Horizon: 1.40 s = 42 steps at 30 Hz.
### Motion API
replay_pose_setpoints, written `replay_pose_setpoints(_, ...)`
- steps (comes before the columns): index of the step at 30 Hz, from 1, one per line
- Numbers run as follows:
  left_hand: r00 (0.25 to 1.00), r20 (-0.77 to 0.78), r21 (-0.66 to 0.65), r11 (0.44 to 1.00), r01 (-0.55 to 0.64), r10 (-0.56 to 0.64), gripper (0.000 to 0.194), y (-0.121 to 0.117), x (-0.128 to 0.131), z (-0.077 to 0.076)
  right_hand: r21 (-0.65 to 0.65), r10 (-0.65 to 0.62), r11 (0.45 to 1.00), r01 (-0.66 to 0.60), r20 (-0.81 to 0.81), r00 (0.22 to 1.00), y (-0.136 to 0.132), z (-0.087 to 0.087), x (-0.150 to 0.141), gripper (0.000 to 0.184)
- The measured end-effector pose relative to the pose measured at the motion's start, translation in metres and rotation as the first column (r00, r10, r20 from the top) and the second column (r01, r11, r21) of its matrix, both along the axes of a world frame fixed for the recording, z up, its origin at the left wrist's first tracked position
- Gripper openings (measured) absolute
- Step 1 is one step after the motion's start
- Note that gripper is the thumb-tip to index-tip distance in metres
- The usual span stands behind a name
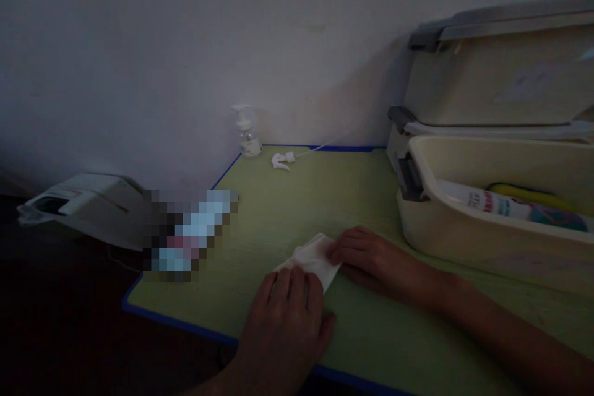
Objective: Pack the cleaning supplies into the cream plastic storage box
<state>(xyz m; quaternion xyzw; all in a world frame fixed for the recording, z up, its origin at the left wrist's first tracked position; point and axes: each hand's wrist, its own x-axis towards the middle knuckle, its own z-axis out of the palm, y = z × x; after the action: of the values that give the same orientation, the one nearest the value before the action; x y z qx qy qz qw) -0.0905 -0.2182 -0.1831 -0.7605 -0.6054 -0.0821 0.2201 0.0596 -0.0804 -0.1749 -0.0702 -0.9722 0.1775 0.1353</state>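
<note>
A folded white cloth [312, 257] lies on the green table [306, 198] near its front edge. My left hand [285, 312] rests flat on the cloth's near end, fingers stretched out together. My right hand [371, 258] presses its fingers on the cloth's far right edge, fingers laid flat. Neither hand lifts the cloth off the table. The room is dim.
A cream storage box [487, 223] with bottles inside stands at the right, its lid [501, 62] raised behind it. A small pump bottle [245, 131] and a loose white spray head [281, 161] sit at the table's far edge by the wall. A white device [88, 204] lies off to the left.
</note>
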Motion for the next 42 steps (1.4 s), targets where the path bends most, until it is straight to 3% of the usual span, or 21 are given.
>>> replay_pose_setpoints(4,0.999,0.006,-0.050,0.998,-0.046,0.047,0.011,0.006,0.000,0.001,-0.031,-0.004,0.999,0.006,0.045,0.999,0.003,0.005,0.000,0.019)
replay_pose_setpoints(6,0.999,0.005,-0.104,0.994,-0.036,0.037,0.021,0.008,-0.003,0.001,-0.035,-0.010,0.999,0.012,0.065,0.998,0.003,0.007,0.000,0.019)
replay_pose_setpoints(9,0.997,0.066,-0.227,0.973,0.049,-0.035,0.024,0.009,-0.012,0.004,-0.043,-0.034,0.998,0.038,0.097,0.995,0.002,0.011,-0.001,0.021)
replay_pose_setpoints(11,0.980,0.194,-0.291,0.951,0.100,-0.043,0.024,0.011,-0.020,0.007,-0.056,-0.054,0.997,0.061,0.122,0.991,0.003,0.014,-0.005,0.020)
replay_pose_setpoints(15,0.849,0.513,-0.358,0.931,0.077,0.127,0.025,0.018,-0.033,0.014,-0.067,-0.141,0.985,0.157,0.200,0.970,0.009,0.018,-0.021,0.019)
replay_pose_setpoints(19,0.720,0.644,-0.360,0.933,-0.015,0.260,0.030,0.022,-0.041,0.012,-0.067,-0.194,0.974,0.214,0.234,0.953,0.016,0.016,-0.041,0.013)
replay_pose_setpoints(25,0.685,0.710,-0.268,0.962,0.043,0.167,0.019,0.024,-0.045,0.007,-0.066,-0.240,0.963,0.263,0.243,0.940,0.014,0.014,-0.051,0.013)
replay_pose_setpoints(33,0.597,0.768,-0.303,0.953,0.016,0.234,0.008,0.019,-0.045,0.004,-0.115,-0.110,0.985,0.129,0.157,0.982,0.022,0.010,-0.042,0.012)
replay_pose_setpoints(37,0.629,0.746,-0.291,0.957,0.012,0.218,0.007,0.011,-0.044,0.001,-0.114,0.006,0.993,0.005,0.093,0.996,0.023,0.016,-0.033,0.015)
replay_pose_setpoints(42,0.684,0.724,-0.189,0.980,0.066,0.093,0.017,0.004,-0.043,-0.004,-0.079,0.111,0.992,-0.101,0.135,0.985,0.014,0.026,-0.022,0.018)
